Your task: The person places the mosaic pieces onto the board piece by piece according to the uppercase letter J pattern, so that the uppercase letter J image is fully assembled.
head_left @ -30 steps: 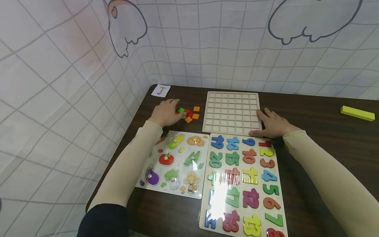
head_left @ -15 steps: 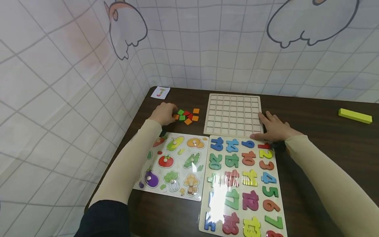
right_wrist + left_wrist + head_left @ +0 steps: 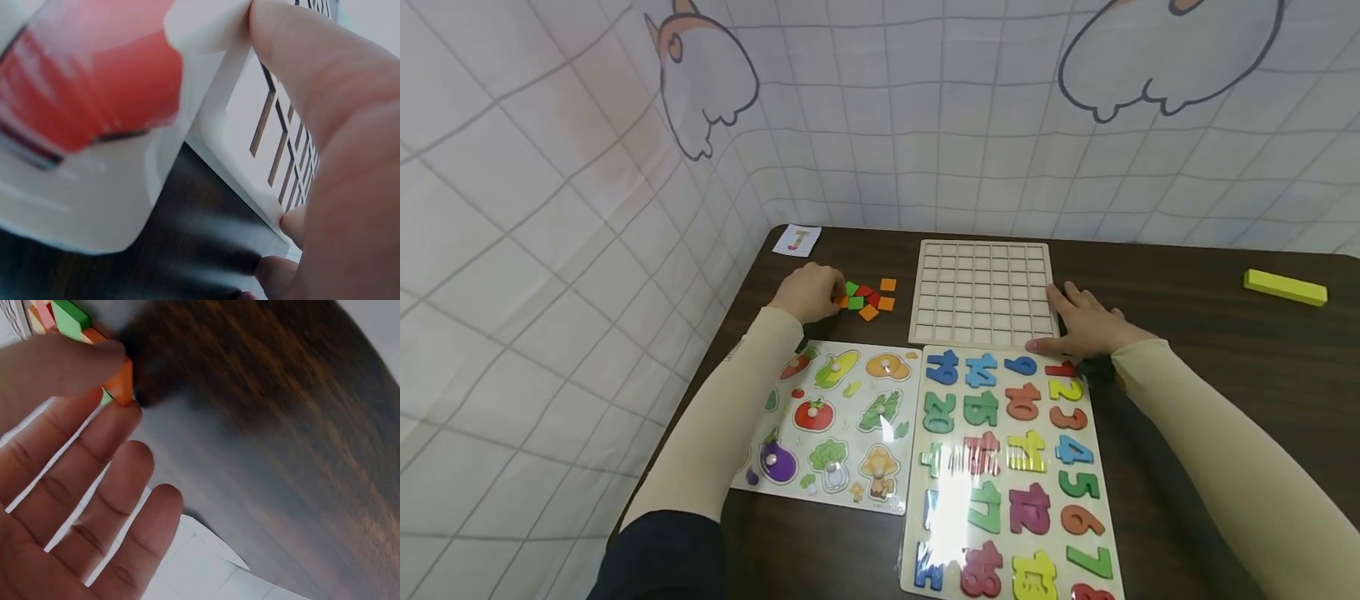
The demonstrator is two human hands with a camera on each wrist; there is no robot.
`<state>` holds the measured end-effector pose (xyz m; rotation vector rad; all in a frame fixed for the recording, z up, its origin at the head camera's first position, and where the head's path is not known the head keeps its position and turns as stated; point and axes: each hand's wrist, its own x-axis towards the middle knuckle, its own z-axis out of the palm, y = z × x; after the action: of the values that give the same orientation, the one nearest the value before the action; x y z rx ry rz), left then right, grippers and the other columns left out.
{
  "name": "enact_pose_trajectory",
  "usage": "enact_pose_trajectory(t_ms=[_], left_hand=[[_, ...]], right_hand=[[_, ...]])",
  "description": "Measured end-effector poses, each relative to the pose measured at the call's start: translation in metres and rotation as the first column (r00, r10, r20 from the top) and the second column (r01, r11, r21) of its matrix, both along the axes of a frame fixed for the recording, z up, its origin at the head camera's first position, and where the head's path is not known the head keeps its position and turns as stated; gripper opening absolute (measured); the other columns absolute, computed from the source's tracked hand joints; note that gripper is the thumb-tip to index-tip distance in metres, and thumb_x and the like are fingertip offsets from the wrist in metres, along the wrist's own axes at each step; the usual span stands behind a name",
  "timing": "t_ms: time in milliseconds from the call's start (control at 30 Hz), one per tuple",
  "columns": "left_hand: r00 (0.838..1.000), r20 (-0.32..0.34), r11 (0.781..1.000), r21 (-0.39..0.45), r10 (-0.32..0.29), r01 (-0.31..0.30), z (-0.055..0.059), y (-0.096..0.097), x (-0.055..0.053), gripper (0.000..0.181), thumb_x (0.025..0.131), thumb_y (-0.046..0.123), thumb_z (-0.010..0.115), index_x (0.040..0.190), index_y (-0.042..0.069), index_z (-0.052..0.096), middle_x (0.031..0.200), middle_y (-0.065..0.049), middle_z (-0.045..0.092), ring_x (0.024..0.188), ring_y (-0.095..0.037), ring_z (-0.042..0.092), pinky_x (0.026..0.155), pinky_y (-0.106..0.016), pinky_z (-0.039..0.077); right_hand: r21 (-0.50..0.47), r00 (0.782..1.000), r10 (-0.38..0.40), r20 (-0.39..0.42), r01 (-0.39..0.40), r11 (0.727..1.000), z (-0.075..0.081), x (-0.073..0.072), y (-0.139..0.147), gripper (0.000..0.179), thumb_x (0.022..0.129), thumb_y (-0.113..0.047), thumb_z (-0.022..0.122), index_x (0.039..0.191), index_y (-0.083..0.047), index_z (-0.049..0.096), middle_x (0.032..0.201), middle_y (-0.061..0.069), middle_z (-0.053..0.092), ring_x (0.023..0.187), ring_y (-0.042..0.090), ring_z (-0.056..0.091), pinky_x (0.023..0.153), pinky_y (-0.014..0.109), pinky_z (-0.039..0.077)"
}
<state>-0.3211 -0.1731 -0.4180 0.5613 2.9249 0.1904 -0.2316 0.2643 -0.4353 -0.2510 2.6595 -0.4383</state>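
Over at the left of the tabletop, my left hand [image 3: 808, 292] pinches an orange square tile [image 3: 126, 381] between thumb and fingers. Right beside it lie several loose tiles, among them a green tile [image 3: 856, 303], a red tile [image 3: 865, 291] and another orange tile [image 3: 888, 284]. My right hand [image 3: 1086, 323] rests at the right edge of the wooden grid board [image 3: 981, 292], its fingers loosely spread along the side and the thumb at the near corner. The grid's cells hold no tiles.
A number puzzle board [image 3: 1046, 422] in shiny wrap lies in front of the grid. Left of it is a vegetable puzzle board [image 3: 857, 421]. A small printed card [image 3: 797, 241] sits at the back left corner, a yellow bar [image 3: 1285, 287] far right. Fabric walls [image 3: 925, 167] rise behind.
My left hand has drawn its fingers in from above the loose tiles and now pinches an orange one at their left side. The right hand stays at the grid's edge.
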Motion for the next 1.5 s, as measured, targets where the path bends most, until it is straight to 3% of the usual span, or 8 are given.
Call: enact_pose_trajectory(t_ms=[233, 400, 600, 967, 1267, 1500], left_hand=[[1.0, -0.016, 1.0, -0.006, 0.001, -0.001, 0.002, -0.003, -0.002, 0.028, 0.087, 0.022, 0.08, 0.111, 0.01, 0.077, 0.105, -0.007, 0.076, 0.09, -0.024, 0.067, 0.087, -0.043, 0.06], [0.999, -0.046, 0.999, 0.034, -0.025, 0.027, 0.007, 0.007, -0.007, 0.029, 0.084, 0.023, 0.081, 0.11, 0.01, 0.076, 0.106, -0.006, 0.075, 0.091, -0.024, 0.066, 0.088, -0.042, 0.059], [0.996, -0.051, 0.993, 0.084, -0.075, 0.079, 0.008, 0.039, -0.016, 0.028, 0.086, 0.022, 0.079, 0.112, 0.012, 0.077, 0.106, -0.004, 0.075, 0.094, -0.022, 0.065, 0.089, -0.04, 0.058], [0.976, -0.063, 0.971, 0.108, -0.208, 0.214, 0.003, 0.112, -0.035, 0.026, 0.092, 0.028, 0.081, 0.114, 0.015, 0.077, 0.111, -0.002, 0.076, 0.098, -0.018, 0.068, 0.091, -0.037, 0.058], [0.986, -0.034, 0.978, 0.126, -0.162, 0.165, -0.004, 0.127, -0.047, 0.022, 0.097, 0.02, 0.075, 0.118, 0.013, 0.078, 0.119, -0.003, 0.076, 0.11, -0.021, 0.07, 0.096, -0.039, 0.059], [0.989, -0.029, 0.987, 0.069, -0.146, 0.148, -0.008, 0.13, -0.053, 0.024, 0.098, 0.021, 0.074, 0.121, 0.016, 0.078, 0.122, -0.001, 0.077, 0.113, -0.019, 0.07, 0.098, -0.035, 0.059]], right_hand=[[-0.015, 1.0, -0.009, 0.009, 0.009, 1.0, 0.001, 0.001, -0.004, 0.119, 0.092, -0.065, 0.067, 0.166, -0.002, 0.0, 0.168, 0.037, -0.006, 0.154, 0.062, -0.002, 0.113, 0.087, 0.007], [-0.018, 1.0, -0.018, 0.013, 0.019, 1.0, 0.004, 0.005, -0.006, 0.118, 0.093, -0.063, 0.067, 0.166, -0.002, -0.001, 0.168, 0.037, -0.007, 0.154, 0.061, -0.003, 0.114, 0.087, 0.007], [-0.03, 0.999, -0.048, 0.021, 0.049, 0.998, 0.009, 0.009, -0.01, 0.118, 0.092, -0.063, 0.068, 0.166, -0.002, -0.001, 0.168, 0.037, -0.008, 0.154, 0.061, -0.003, 0.113, 0.088, 0.006], [-0.031, 0.996, -0.083, 0.013, 0.083, 0.996, -0.001, 0.015, -0.022, 0.118, 0.091, -0.064, 0.069, 0.167, -0.004, 0.002, 0.17, 0.035, -0.006, 0.155, 0.059, -0.002, 0.114, 0.087, 0.006], [-0.04, 0.999, -0.036, -0.006, 0.036, 0.999, 0.0, 0.007, -0.046, 0.114, 0.092, -0.061, 0.069, 0.167, -0.005, 0.004, 0.17, 0.034, -0.004, 0.156, 0.058, -0.001, 0.115, 0.086, 0.007], [-0.054, 1.0, -0.005, -0.003, 0.005, 0.999, 0.0, 0.006, -0.058, 0.112, 0.093, -0.062, 0.067, 0.168, -0.007, 0.004, 0.171, 0.032, -0.005, 0.157, 0.057, 0.0, 0.116, 0.086, 0.007]])
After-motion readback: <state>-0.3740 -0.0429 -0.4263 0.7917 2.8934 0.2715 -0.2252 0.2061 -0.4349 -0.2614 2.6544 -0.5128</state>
